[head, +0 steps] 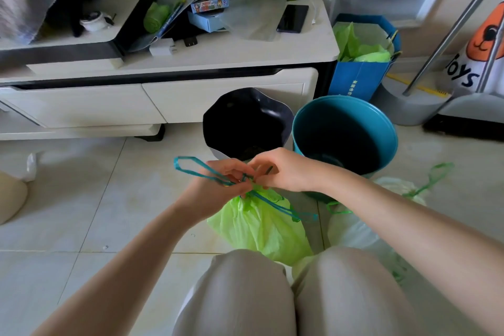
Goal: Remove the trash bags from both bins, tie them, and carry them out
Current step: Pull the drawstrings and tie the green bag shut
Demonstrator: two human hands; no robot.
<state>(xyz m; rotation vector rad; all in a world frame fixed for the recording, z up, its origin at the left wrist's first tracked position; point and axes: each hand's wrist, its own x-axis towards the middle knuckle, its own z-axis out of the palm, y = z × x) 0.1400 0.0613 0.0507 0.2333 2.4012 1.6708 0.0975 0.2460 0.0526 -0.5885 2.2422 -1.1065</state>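
just below both hands: green bag (259,224) | left hand (218,183), right hand (283,172) pinch its drawstring (196,169)

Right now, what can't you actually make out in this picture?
- Head view: the knot on the green bag, hidden by the left hand and right hand.
- White bag: partly behind the right forearm.
- Blue paper bag: print too small.

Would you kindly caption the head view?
Both hands knot the drawstring on a green trash bag before two emptied bins.
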